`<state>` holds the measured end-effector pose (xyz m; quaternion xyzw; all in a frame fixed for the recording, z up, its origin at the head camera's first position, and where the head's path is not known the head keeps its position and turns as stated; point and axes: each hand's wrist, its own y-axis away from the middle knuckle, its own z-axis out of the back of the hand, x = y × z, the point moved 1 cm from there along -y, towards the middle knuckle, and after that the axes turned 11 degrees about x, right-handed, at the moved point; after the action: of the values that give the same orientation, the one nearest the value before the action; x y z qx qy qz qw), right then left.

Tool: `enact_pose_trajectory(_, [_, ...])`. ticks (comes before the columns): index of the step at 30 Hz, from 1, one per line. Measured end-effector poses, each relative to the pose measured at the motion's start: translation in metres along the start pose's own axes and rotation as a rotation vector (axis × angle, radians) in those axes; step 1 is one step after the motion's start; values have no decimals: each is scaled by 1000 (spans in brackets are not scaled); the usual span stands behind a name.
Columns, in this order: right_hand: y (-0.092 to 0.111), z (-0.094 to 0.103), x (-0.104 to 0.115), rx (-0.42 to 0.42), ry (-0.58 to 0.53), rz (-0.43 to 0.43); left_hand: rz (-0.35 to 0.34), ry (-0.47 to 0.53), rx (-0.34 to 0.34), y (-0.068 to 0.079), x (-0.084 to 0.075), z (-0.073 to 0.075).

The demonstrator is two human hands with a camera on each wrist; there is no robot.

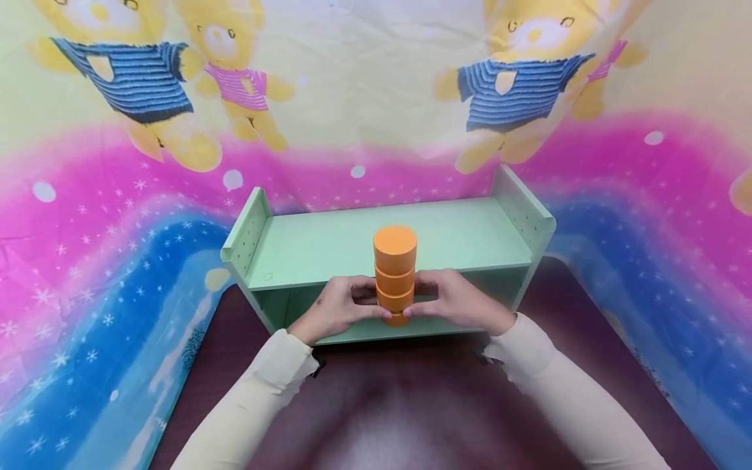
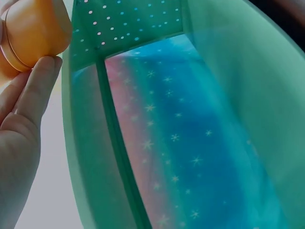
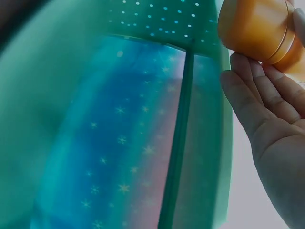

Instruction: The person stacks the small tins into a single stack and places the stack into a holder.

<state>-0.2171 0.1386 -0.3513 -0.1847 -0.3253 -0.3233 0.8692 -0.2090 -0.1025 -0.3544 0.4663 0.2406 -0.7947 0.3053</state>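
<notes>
In the head view an upright stack of orange round jars (image 1: 395,251) stands out in front of a pale green shelf unit (image 1: 346,245). My left hand (image 1: 339,305) grips the stack low on its left side, thumb across the front and fingers behind. On the other side my right hand (image 1: 461,301) holds it the same way, the two thumb tips close together. The left wrist view shows fingertips under a smooth orange jar (image 2: 40,28) with a seam. Fingers of the right hand (image 3: 276,109) also lie against the orange jar (image 3: 255,28) in the right wrist view.
The shelf unit has raised side panels (image 1: 523,205) with rows of small holes, and a lower compartment (image 1: 305,310) behind the hands. It stands on a dark red-brown table (image 1: 388,405). A curtain (image 1: 364,98) with printed bears hangs behind and along both sides.
</notes>
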Motion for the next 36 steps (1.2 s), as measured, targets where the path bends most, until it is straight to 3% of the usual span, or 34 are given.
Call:
enact_pose_trajectory(18, [-19,33,11,17,-82,-44,42,-59,-25,-21,-21,27])
enact_pose_trajectory(36, [-40,51,3,18,-75,-133,67,-98,-35,-43,-15,46])
